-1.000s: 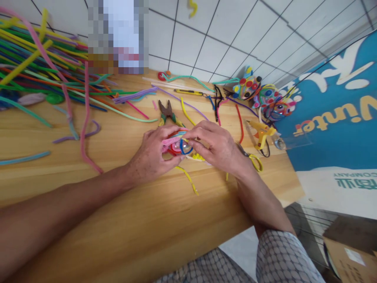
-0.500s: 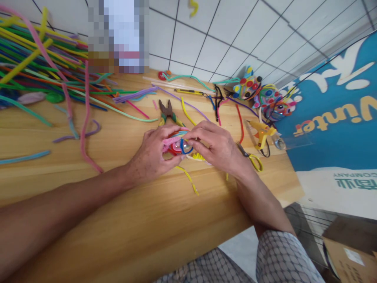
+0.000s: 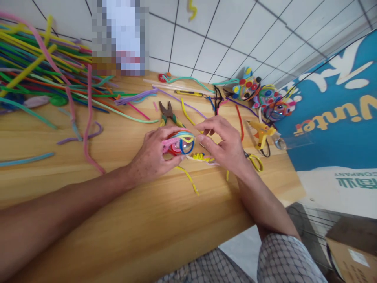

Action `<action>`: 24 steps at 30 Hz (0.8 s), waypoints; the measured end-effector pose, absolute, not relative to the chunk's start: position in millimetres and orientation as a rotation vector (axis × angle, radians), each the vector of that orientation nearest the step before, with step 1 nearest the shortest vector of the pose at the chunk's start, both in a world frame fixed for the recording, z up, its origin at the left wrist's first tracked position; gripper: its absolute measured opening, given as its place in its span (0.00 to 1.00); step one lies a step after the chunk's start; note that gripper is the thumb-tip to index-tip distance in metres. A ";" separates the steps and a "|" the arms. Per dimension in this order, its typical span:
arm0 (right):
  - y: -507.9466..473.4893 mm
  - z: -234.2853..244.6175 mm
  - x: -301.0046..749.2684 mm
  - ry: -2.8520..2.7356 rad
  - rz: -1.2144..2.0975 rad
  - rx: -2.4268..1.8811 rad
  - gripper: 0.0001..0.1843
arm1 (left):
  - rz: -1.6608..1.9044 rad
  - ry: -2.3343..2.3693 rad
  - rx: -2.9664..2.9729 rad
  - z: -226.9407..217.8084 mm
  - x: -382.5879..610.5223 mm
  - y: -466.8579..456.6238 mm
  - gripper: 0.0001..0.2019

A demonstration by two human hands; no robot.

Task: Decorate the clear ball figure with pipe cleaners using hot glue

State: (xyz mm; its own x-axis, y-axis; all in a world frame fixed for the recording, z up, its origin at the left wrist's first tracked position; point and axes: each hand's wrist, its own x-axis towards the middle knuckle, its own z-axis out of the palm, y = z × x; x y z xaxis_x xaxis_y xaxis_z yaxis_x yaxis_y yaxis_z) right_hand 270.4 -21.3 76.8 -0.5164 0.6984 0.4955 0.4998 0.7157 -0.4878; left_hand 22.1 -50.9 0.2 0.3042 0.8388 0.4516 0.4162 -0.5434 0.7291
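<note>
left hand (image 3: 155, 154): gripped the colourful ball (image 3: 178, 146) between thumb and fingers.
right hand (image 3: 224, 144): was loosely open, thumb and forefinger parted, just beside it.
colourful ball: sat between both hands, inside the left's grasp.

This is probably a craft workshop, given the pliers (image 3: 167, 111), glue gun (image 3: 262, 133) and fuzzy stems (image 3: 35, 63).

Light bright and diffuse, shadows soft, tabletop (image 3: 132, 224) dimmer toward its near edge, small glints on the clear-domed piece (image 3: 178, 147); fine detail slightly blurred, cardboard box (image 3: 350, 247) stretched lower right, pixelated patch (image 3: 125, 35) upper left.
</note>
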 end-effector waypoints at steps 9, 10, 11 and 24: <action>-48.9 36.6 270.3 -2.083 0.350 -0.902 0.12 | 1.189 1.118 1.968 -3.6 20.3 -50.8 0.32; -50.4 33.2 268.2 -2.080 0.344 -0.890 0.13 | 1.191 1.113 1.964 -4.0 20.4 -50.9 0.32; -51.6 30.8 266.2 -2.083 0.337 -0.881 0.14 | 1.196 1.108 1.966 -4.1 20.6 -51.1 0.32; -57.8 19.8 261.7 -2.101 0.244 -0.912 0.16 | 1.156 1.034 1.720 21.3 22.0 -54.5 0.22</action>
